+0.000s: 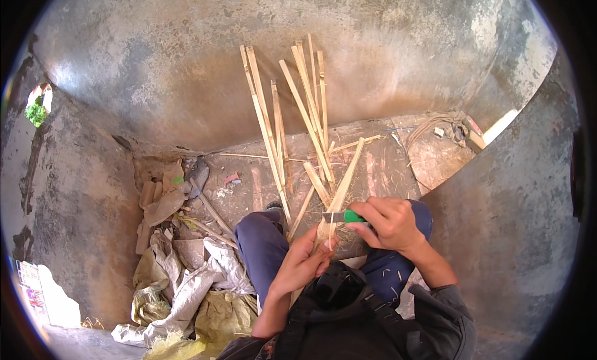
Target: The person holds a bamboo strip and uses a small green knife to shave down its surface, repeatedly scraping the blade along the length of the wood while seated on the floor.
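My left hand (300,265) is closed around the lower end of a pale split-bamboo strip (349,173), which slants up and away from my lap. In my right hand (393,224) is a knife (354,216) with a green handle, its dark blade lying across the strip just above my left fingers. A thin sliver (332,230) stands beside the blade, near my left fingertips. Another short, wide strip (317,184) lies just past the knife. Pale shavings (390,276) cling to my blue trousers over the right leg.
Several long bamboo strips (261,120) lean on the weathered far wall (186,68). At left lie crumpled sacks (186,291), sticks (211,207) and broken rubble (158,198). Coiled cord or wire (429,125) and debris sit in the far right corner. Side walls close in on both sides.
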`<state>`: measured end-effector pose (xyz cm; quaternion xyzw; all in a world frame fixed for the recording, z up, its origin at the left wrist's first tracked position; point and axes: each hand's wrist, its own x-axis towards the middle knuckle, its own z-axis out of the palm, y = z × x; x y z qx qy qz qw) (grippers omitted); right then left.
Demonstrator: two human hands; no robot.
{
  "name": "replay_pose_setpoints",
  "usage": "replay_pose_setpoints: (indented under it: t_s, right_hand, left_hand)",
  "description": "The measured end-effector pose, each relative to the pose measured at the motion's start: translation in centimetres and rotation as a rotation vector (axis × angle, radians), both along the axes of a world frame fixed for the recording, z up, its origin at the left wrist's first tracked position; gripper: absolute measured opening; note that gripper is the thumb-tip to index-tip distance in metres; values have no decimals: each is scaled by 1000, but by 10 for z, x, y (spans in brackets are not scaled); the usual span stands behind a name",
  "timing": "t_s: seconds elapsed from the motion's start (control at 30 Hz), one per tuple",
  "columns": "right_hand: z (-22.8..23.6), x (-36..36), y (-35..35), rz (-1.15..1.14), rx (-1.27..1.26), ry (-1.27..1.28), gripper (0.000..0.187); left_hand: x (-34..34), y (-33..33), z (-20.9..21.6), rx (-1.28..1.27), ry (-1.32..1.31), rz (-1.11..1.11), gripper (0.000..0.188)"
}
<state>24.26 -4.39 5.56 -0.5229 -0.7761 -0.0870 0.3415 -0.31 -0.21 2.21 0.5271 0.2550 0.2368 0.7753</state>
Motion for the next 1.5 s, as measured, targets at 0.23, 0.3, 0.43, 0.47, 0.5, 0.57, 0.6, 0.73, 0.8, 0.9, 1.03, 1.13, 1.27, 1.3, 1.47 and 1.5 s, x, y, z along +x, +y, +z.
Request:
replay_pose_setpoints:
  t_s: [0.23,0.3,0.43,0.47,0.5,0.57,0.6,0.73,0.8,0.9,1.03,1.13,1.27,1.3,1.47,1.5]
  right_hand:
    - [4,-10,-1,-9,28,-30,27]
    - [6,-10,-1,-11,27,-42,27]
    - [9,-10,-1,-19,34,-73,27]
    - [10,-10,-2,-23,38,-81,27]
    - [11,-9,-1,-25,40,-83,26]
    - [14,-9,-1,-29,43,-88,26]
    - [15,-9,0,-32,43,-91,26]
    - [13,-8,3,-35,64,-67,27]
    - [14,-6,4,-46,58,-69,27]
    - [16,3,7,-140,82,-68,25]
    - [26,67,36,-419,222,104,24]
    - [33,82,38,-415,235,126,22]
    - [20,40,19,-210,99,112,24]
    - [16,29,15,-141,64,68,25]
    - [4,-12,3,13,-59,-54,25]
    - [1,-16,4,29,-38,-59,25]
  left_hand:
    - [1,-3,2,-37,20,32,19]
    - [1,-4,4,7,62,56,18]
    - [2,-6,8,12,42,70,18]
    - [1,-5,8,-9,30,62,18]
    - [0,-5,8,-28,19,54,17]
    - [1,-5,10,-48,4,57,18]
    - [1,-5,11,-58,-3,59,19]
    - [1,-6,11,-68,-15,65,20]
    - [2,-6,15,-73,2,74,20]
    - [-1,-5,12,-44,41,68,20]
    - [-9,-17,-6,-170,90,-2,21]
    - [-13,-20,-2,-104,134,55,19]
    - [-8,-9,-3,26,126,136,18]
    - [-7,-8,-3,49,130,136,18]
    - [-3,-7,0,206,208,147,23]
    - [-2,-7,0,259,211,160,22]
